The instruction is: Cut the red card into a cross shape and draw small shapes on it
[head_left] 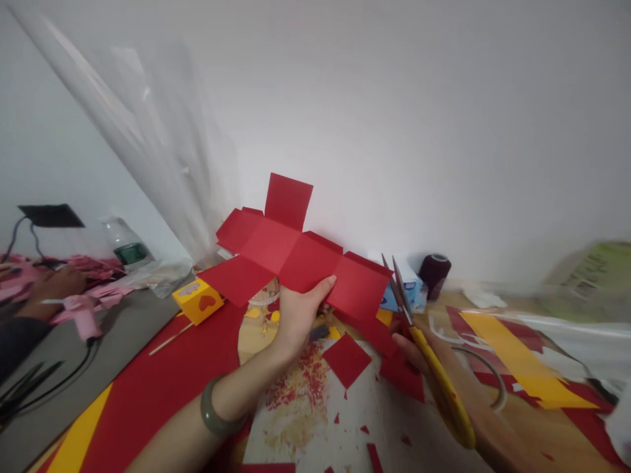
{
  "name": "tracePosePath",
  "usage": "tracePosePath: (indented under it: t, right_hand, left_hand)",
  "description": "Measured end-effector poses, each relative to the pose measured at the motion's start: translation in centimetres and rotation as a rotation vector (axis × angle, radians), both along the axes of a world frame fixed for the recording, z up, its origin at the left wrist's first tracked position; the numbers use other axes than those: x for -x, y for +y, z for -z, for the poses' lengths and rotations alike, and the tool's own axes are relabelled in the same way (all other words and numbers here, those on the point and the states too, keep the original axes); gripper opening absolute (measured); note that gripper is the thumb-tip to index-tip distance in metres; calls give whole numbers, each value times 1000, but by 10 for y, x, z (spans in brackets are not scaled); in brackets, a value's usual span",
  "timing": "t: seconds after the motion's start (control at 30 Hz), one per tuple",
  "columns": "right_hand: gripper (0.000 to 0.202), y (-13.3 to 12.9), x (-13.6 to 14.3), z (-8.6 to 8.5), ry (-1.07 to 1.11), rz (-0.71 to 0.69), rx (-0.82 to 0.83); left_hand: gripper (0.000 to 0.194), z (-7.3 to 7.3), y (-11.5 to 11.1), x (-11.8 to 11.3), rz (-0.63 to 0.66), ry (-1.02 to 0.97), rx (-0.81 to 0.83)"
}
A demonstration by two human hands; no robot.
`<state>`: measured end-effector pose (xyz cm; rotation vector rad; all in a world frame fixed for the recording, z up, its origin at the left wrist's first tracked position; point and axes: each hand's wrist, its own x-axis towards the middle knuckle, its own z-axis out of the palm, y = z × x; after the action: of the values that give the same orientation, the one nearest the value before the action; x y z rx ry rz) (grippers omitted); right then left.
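Observation:
My left hand [298, 318] holds up a red paper cutout [269, 243], thumb on its front face. The cutout is a flat box shape of joined squares with narrow folded flaps along its edges. At the right, my right hand [434, 358] is closed around yellow-handled scissors [444, 387]. Their blades are apart and point up, beside the cutout's right end. Beneath the hands, a loose red square [347, 360] and small red scraps lie on a stained white board [296, 427].
A yellow box with a red heart [198, 302] sits left on red sheets. Yellow strips [517, 358], a dark thread spool [434, 276] and a tissue pack [407, 282] are at right. Another person's hand [56, 289] is at far left, near a pink glue gun [81, 317].

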<state>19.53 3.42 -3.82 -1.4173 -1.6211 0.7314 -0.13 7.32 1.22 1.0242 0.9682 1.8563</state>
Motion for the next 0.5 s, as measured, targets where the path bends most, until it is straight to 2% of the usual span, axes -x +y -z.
tracePosePath:
  t: [0.27, 0.5]
  right_hand:
    - [36, -3, 2, -8, -35, 2, -20]
    - [39, -1, -1, -2, -26, 4, -40]
  left_hand:
    - [31, 1, -6, -1, 54, 16, -3]
    - [29, 1, -9, -3, 114, -5, 36]
